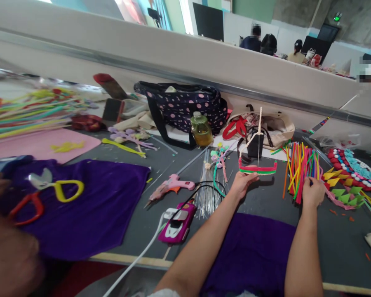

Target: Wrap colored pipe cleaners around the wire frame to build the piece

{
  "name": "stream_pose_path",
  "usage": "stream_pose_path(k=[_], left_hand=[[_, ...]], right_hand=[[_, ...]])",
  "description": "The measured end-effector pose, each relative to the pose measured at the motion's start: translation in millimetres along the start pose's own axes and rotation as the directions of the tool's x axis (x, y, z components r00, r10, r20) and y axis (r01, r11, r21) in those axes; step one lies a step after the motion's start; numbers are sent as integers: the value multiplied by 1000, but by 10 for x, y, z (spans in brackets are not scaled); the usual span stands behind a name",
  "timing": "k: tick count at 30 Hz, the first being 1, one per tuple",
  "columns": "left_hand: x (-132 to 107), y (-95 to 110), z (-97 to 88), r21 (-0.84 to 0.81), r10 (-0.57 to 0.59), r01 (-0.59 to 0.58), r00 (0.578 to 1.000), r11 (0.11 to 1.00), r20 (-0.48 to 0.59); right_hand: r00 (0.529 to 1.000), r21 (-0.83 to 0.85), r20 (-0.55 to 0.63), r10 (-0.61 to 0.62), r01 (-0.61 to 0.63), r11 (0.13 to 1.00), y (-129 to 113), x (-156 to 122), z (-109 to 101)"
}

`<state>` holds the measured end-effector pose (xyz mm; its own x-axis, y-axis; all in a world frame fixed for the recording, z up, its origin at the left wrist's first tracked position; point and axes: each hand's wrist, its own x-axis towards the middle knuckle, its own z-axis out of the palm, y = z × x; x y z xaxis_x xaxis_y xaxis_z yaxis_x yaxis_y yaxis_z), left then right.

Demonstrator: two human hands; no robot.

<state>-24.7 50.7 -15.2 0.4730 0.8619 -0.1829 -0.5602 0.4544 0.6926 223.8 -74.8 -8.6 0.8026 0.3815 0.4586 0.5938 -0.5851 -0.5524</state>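
Raised over the grey table, my left hand (243,185) is closed on the lower edge of a small boat-shaped pipe-cleaner craft (267,169). Its hull is red and green, with a thin cream mast and frame above. My right hand (314,193) has its fingers curled at the near right end of a bundle of colourful pipe cleaners (295,165); the fingertips are partly hidden among them. Below my forearms lies a purple cloth (253,243). Left of my left hand are clear glue sticks (205,202) and a pink glue gun (174,185).
A magenta power strip (179,225) with cables sits near the table edge. Scissors (49,187) lie on another purple cloth (111,214); a co-worker's blurred arm (12,243) is beside it. A bottle (200,130) and bags (185,107) stand against the partition (173,53).
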Motion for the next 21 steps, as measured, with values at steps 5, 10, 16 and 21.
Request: stream_pose_path(k=[5,10,16,21], left_hand=[[-10,4,11,7,-4,4,1000,1000,3],[-18,9,19,13,7,-7,1000,1000,6],[-16,-2,4,15,7,-7,1000,1000,21],[-15,-5,-3,21,4,-4,1000,1000,15]], right_hand=[[995,-115,9,-95,95,989,-7,27,68],[992,75,-87,91,-85,994,-14,42,75],[947,671,-222,232,-24,741,-136,64,-53],[975,938,-63,211,-14,346,-302,49,-310]])
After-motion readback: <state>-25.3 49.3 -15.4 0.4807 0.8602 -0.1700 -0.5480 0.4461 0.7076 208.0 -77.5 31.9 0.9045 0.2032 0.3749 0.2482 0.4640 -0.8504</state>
